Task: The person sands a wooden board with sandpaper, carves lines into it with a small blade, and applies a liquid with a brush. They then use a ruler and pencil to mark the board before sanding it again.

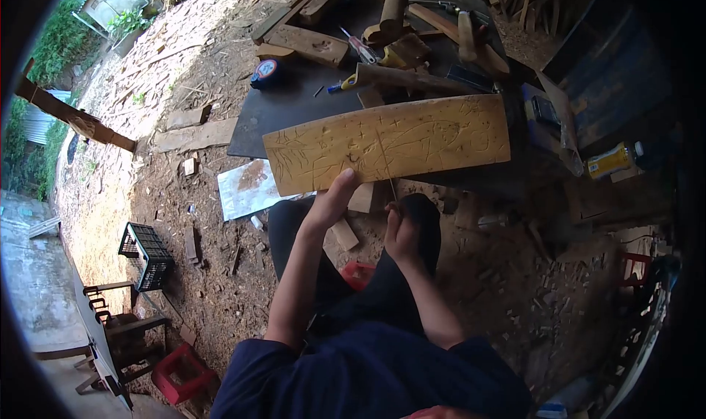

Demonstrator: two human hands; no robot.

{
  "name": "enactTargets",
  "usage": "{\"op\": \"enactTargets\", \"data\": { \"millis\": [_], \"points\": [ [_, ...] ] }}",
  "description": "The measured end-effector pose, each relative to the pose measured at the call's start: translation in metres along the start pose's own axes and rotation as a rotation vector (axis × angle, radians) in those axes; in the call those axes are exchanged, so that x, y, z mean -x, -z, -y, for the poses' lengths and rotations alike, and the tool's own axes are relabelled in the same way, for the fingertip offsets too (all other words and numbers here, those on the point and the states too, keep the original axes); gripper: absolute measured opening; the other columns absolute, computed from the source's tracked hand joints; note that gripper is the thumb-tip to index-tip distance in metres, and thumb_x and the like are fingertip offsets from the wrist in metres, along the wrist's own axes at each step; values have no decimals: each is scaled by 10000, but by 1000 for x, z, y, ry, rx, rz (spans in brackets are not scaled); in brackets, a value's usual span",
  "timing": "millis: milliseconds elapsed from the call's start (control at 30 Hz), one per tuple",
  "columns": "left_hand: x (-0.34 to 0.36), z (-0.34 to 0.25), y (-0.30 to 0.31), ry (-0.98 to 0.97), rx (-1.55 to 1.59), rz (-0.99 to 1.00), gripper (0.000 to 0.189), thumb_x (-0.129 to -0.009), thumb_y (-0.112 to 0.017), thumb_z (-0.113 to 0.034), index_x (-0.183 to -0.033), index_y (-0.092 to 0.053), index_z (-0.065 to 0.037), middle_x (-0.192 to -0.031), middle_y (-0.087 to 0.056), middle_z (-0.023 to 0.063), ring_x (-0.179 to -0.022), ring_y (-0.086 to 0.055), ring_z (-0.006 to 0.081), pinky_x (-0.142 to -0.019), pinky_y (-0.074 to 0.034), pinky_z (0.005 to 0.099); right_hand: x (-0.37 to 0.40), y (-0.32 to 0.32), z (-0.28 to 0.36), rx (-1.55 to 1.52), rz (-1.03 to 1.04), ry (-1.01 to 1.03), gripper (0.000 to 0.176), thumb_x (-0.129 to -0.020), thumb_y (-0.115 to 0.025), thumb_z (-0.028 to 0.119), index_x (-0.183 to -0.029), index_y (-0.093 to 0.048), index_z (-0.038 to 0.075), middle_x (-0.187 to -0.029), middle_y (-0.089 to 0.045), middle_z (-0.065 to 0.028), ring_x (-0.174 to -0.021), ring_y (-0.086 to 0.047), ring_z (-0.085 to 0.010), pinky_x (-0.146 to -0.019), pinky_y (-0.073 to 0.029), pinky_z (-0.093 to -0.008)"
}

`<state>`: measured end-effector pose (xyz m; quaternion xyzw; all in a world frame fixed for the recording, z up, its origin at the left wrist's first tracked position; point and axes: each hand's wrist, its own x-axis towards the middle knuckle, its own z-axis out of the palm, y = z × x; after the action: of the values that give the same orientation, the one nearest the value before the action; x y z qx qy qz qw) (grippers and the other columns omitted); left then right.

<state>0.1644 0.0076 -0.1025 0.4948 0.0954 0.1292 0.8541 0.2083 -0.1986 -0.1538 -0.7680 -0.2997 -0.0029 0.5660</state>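
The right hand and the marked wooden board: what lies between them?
In the head view, a thin rod, held by the right hand, spans the gap to the marked wooden board.

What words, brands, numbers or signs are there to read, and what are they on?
"+": small cross-shaped marks on the wooden board.
Round blue item's label: too small to read.
Yellow container's label: too blurred to read.
No word, brand or number is readable.

Left hand (332, 200) clasping, right hand (401, 236) curled (bare-armed)
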Motion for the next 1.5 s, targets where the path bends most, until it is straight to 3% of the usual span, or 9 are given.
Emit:
{"op": "enactTargets", "data": {
  "millis": [200, 267, 333, 567, 667, 700, 833, 1000, 1500],
  "points": [
    [-3, 0, 1, -38, -42, -27, 761, -1055, -646, -482, -1572, -417, 28, -1552, -530, 162, -1482, -476, 297, -1254, -349, 491, 29, -12, -75, 98, -93, 150, 212, -1089, -568, 140, -1139, -702, -15, -918, -754, -214, -874, -768, -424, -718, -603, -464],
    [-1, -3, -8, -97, -52, -37, 765, -1058, -640, -488, -1574, -414, 31, -1556, -526, 176, -1479, -480, 302, -1255, -350, 481, 6, -7, -26, 47, -34, 33, 230, -1098, -542, 153, -1139, -699, -10, -972, -742, -210, -903, -757, -418, -754, -588, -441],
    [2, 5, 3, 28, -3, -64, 563, -1092, -638, -367, -1479, -509, 22, -1401, -610, 127, -1292, -592, 212, -1124, -484, 381, 9, 1, -7, 47, 11, -23, 246, -1105, -526, 165, -1139, -698, -9, -1001, -736, -207, -915, -751, -414, -772, -581, -430],
    [3, -4, -10, -49, -32, -110, 510, -1100, -631, -356, -1439, -540, 14, -1335, -618, 97, -1208, -601, 183, -1078, -490, 346, 20, -6, -52, 55, -19, 36, 262, -1108, -528, 188, -1138, -695, -13, -1002, -732, -202, -914, -748, -407, -779, -576, -432],
    [3, 4, 4, 51, -40, -66, 538, -1092, -642, -371, -1454, -518, 6, -1331, -604, 87, -1198, -582, 169, -1072, -486, 353, 5, -6, -9, 43, -29, 33, 241, -1100, -533, 169, -1146, -686, -12, -986, -735, -204, -891, -749, -408, -759, -577, -442],
    [1, 6, 7, 25, -91, -31, 803, -1047, -632, -524, -1560, -419, 56, -1543, -539, 214, -1433, -532, 322, -1238, -380, 477, 6, -10, -18, 56, -45, 73, 226, -1091, -541, 153, -1151, -681, -14, -970, -739, -210, -874, -753, -417, -735, -581, -453],
    [-1, 8, 5, -1, -13, -12, 800, -1059, -615, -512, -1579, -399, 56, -1592, -507, 191, -1492, -476, 322, -1293, -295, 492, 25, -16, -62, 117, -33, 103, 201, -1085, -547, 137, -1157, -666, -9, -966, -742, -206, -891, -757, -425, -740, -595, -465],
    [1, 16, 9, -12, -27, -2, 819, -1053, -617, -531, -1591, -389, 43, -1587, -511, 191, -1484, -486, 321, -1280, -317, 493, 30, -4, -29, 5, -6, -54, 188, -1085, -560, 148, -1164, -667, 16, -972, -743, -196, -898, -763, -409, -735, -597, -462],
    [-4, 5, 1, -18, 4, 16, 750, -1055, -626, -499, -1561, -436, 22, -1544, -550, 159, -1440, -519, 286, -1229, -377, 493, -7, 6, -9, 31, -15, 31, 221, -1075, -587, 159, -1192, -692, 4, -895, -723, -239, -833, -740, -439, -695, -587, -484]
  ]
}}
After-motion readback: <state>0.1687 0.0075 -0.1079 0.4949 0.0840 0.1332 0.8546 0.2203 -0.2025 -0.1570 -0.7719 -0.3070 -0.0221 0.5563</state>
